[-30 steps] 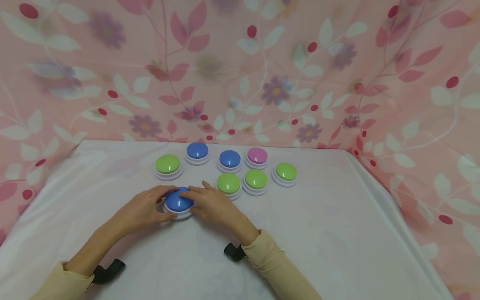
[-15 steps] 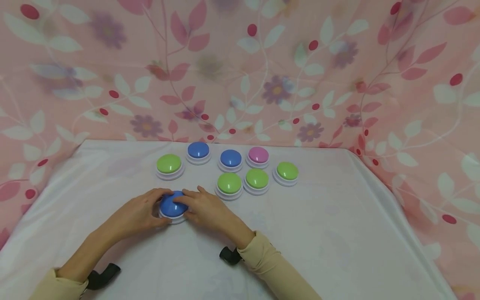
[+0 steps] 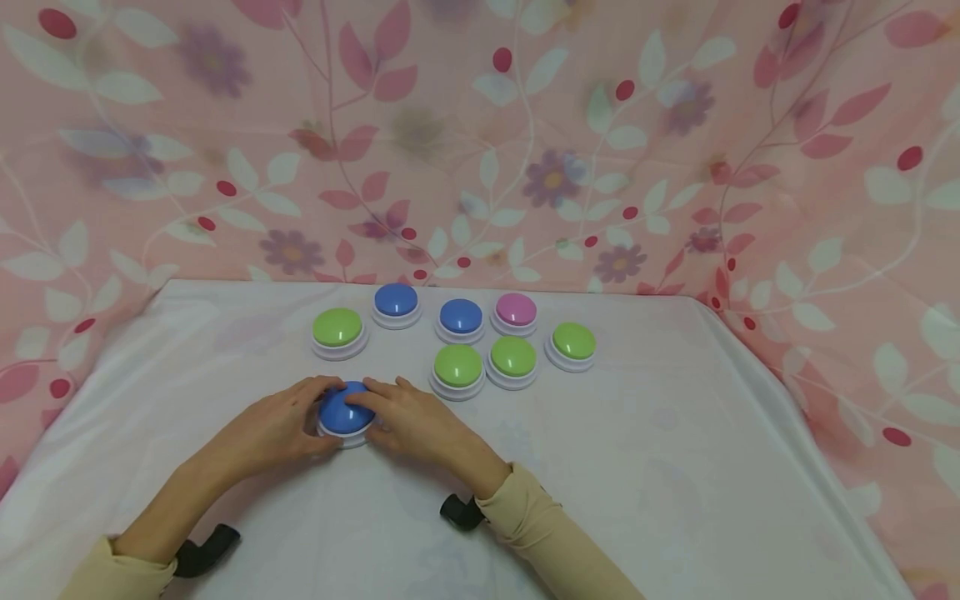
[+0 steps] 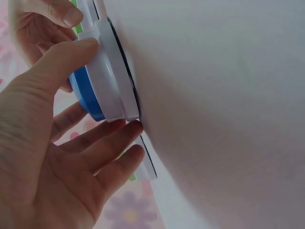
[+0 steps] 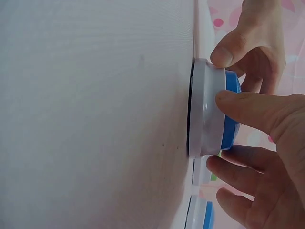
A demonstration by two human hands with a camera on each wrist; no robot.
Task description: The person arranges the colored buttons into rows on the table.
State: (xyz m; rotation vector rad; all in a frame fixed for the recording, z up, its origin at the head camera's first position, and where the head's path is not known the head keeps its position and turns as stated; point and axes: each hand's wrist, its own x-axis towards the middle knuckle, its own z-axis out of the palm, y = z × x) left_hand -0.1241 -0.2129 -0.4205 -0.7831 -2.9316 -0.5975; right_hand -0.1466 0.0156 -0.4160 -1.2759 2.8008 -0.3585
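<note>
In the head view, a blue-domed push button (image 3: 345, 408) with a round white base stands on the white cloth, left of the middle. My left hand (image 3: 281, 425) grips it from the left. The left wrist view shows the thumb on the white base (image 4: 112, 78) and fingertips at its far side. From the right, my right hand (image 3: 423, 421) holds the same button, its fingers reaching over the dome's edge. The right wrist view has the thumb on the side of the base (image 5: 207, 114), with curled fingers at the opposite side.
Behind the hands stand more push buttons: a green one (image 3: 337, 327) at the left, two blue ones, including the farthest (image 3: 396, 300), a pink one (image 3: 516, 309), and several green ones, the rightmost (image 3: 573, 342) included. A floral pink curtain (image 3: 480, 150) hangs behind the table.
Both hands have shifted the blue push button a little to the left and towards the person. Over the last half second they stay nearly still.
</note>
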